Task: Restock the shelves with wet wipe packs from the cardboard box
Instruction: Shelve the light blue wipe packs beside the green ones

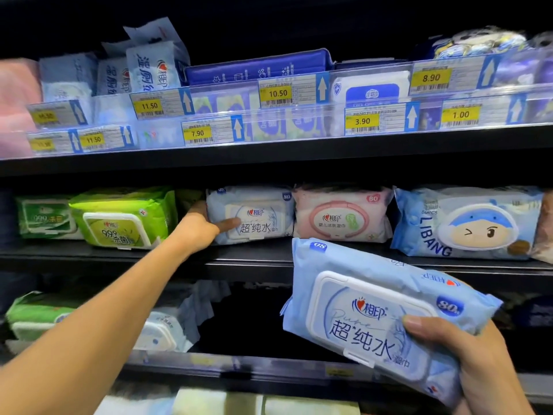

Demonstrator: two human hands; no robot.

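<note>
Dark store shelves (254,259), three tiers. Two matching blue packs: left hand (197,226) fingers gripped shelf pack (263,205), right hand (478,363) fingers held near pack (359,295).

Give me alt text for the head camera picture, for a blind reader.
A person's left hand grips a pale blue wipe pack on the middle shelf, while the right hand holds a matching pack in the foreground. A green pack and a pink pack flank the shelved one.

Glossy plastic-film wipe pack (377,319) — shelf edge (248,266) seemingly matt metal.
</note>
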